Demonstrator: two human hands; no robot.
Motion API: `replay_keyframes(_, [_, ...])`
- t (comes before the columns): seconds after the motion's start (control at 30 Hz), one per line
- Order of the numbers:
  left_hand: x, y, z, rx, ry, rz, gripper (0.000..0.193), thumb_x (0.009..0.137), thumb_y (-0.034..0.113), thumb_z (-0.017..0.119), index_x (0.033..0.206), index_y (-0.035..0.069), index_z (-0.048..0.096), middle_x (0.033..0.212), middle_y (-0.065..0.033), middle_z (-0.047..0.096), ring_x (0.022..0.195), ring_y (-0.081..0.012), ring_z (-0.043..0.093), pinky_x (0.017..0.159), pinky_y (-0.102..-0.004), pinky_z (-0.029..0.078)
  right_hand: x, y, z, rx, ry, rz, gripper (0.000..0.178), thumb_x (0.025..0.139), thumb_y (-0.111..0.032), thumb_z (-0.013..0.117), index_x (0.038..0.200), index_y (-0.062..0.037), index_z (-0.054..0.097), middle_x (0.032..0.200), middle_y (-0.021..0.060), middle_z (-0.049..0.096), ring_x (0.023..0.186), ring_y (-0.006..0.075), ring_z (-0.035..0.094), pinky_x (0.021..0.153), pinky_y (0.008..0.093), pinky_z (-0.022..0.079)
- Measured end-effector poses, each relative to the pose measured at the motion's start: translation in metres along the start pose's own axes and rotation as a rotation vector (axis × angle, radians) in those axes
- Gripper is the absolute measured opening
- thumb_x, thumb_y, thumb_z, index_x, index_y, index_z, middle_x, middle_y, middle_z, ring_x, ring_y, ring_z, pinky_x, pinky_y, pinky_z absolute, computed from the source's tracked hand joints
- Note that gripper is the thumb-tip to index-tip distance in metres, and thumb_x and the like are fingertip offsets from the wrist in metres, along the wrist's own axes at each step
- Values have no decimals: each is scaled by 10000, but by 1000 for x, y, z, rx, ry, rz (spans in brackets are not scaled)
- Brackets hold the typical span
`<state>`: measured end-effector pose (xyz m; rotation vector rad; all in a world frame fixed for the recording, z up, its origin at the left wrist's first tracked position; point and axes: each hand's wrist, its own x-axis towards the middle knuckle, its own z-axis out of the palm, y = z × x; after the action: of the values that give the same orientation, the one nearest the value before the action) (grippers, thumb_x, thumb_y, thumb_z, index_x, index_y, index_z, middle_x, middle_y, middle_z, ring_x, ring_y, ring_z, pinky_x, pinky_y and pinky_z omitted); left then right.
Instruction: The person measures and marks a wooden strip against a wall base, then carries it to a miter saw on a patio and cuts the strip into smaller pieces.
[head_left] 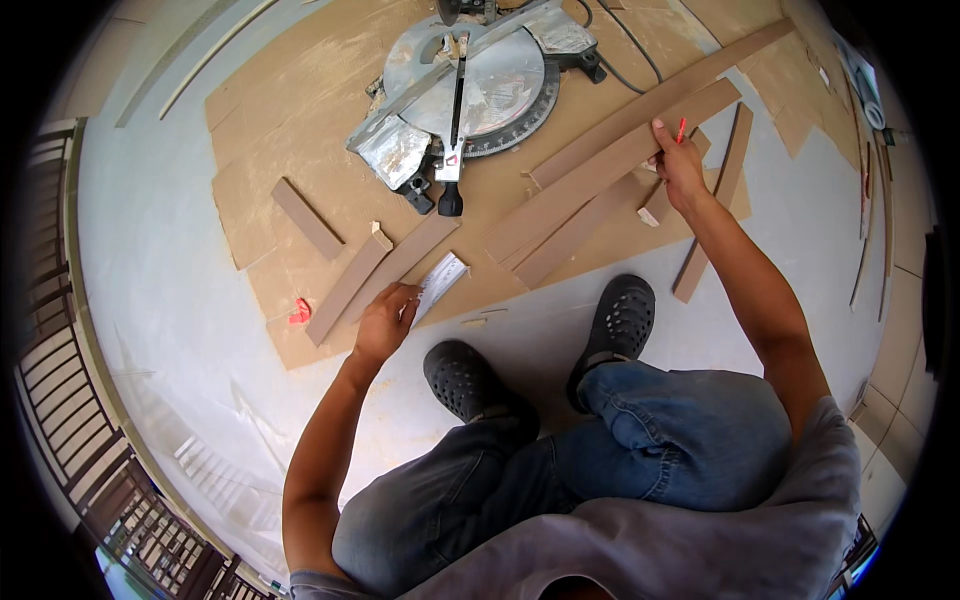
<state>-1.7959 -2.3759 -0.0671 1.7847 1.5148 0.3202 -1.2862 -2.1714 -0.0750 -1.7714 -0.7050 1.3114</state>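
My left hand is closed on the near end of a short white strip with dark markings, just above the floor. My right hand grips the far end of a long brown board, thumb on top. From the same hand sticks up a red pencil or marker, its lower part hidden by the fingers. Close to my left hand lie two brown boards, one with a torn pale end and another beside it. A further brown board lies next to my right hand.
A miter saw stands ahead on cardboard sheets, its cord trailing right. Another long brown board and a short one lie there, near a red scrap. My dark clogs rest before the boards.
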Motion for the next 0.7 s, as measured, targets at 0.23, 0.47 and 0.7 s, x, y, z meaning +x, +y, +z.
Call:
replay_keyframes(0.23, [3,7,12,-129,-80,-45,174,972,91,685,1134,41,721,1058,-163,710,868,-360,706,785,-431,564,-17,19,-8,316,-218,21,351,1042,-411,687,954,-91,572,803,47,637,635,112,568,484,231,326])
replay_keyframes(0.47, [6,26,8,-353,-201,-87,259,939,114,761,1185,47,713,1082,-95,737,848,-217,716,812,-354,577,-30,21,-7,485,-360,108,323,1029,-423,689,946,-141,555,790,68,643,603,102,516,495,218,326])
replay_keyframes(0.7, [15,64,3,-717,-325,-166,164,947,68,787,1067,39,678,1056,-54,755,939,-132,691,908,-298,542,-26,19,-4,451,-417,78,325,1029,-437,683,943,-151,555,794,95,665,533,90,440,498,220,321])
